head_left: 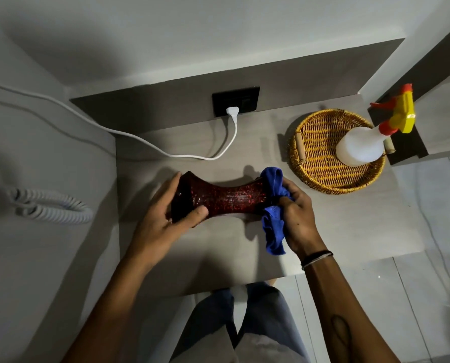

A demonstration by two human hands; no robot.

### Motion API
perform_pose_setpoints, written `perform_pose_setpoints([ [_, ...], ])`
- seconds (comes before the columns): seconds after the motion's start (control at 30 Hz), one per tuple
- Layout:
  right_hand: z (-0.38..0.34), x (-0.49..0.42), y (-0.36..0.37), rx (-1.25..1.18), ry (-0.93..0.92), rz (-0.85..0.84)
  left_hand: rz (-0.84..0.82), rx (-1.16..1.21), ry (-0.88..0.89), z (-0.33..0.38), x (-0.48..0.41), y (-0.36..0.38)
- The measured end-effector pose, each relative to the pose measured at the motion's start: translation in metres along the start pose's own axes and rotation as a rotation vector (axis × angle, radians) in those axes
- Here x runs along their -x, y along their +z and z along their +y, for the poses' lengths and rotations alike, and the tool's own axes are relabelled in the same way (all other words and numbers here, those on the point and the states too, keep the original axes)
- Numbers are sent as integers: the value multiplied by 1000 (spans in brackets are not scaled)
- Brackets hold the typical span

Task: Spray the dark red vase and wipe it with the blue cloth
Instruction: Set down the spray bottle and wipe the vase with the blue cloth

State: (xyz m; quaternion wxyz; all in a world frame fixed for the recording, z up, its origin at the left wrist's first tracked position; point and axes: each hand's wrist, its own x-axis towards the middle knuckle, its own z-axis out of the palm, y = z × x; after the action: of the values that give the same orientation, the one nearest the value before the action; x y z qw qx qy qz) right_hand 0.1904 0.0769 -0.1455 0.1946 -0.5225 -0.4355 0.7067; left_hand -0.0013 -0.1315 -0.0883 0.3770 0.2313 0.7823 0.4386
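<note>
The dark red vase (229, 199), speckled and narrow in the middle, is held on its side just above the grey table (218, 255). My left hand (166, 213) grips its flared left end, thumb on the front. My right hand (296, 216) holds the bunched blue cloth (272, 205) pressed over the vase's right end, which the cloth hides. A tail of cloth hangs below my right hand. The white spray bottle (360, 145), with its yellow and red trigger head, stands in the wicker basket at the back right.
The round wicker basket (315, 158) sits on the table's back right. A white plug and cable (231, 127) run from the black wall socket (235, 100) across the back of the table. A coiled white cord (48, 205) lies to the left. My knees are below the table edge.
</note>
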Motion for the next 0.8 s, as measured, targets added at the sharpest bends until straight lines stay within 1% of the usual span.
perform_pose_setpoints([
  [0.07, -4, -6, -3, 38, -19, 6, -96, -23, 26, -1, 0, -2],
  [0.1, -5, -7, -4, 57, -30, 3, -117, -61, 54, -1, -1, -2],
  [0.13, -6, -7, -5, 77, -44, 2, -112, -100, 86, -1, -2, -2],
  [0.2, -8, -2, -5, 140, -105, 27, -48, -178, 141, 2, -4, 0],
  [0.3, -7, 10, -5, 279, -282, 89, 62, -414, 296, 8, -8, 5],
  [0.37, -4, 20, -5, 339, -390, 87, 76, -490, 355, 13, -9, 10],
  [0.47, 4, 35, -1, 405, -515, 58, 51, -554, 354, 24, -8, 19],
  [0.57, 12, 40, 2, 444, -540, 24, 82, -658, 478, 31, -7, 25],
  [0.67, 11, 43, 4, 441, -525, 19, 101, -696, 585, 32, -9, 29],
  [0.77, -3, 59, 10, 399, -583, 39, 92, -684, 597, 34, -11, 30],
  [0.8, -9, 67, 16, 397, -627, 21, 91, -677, 599, 35, -13, 31],
])
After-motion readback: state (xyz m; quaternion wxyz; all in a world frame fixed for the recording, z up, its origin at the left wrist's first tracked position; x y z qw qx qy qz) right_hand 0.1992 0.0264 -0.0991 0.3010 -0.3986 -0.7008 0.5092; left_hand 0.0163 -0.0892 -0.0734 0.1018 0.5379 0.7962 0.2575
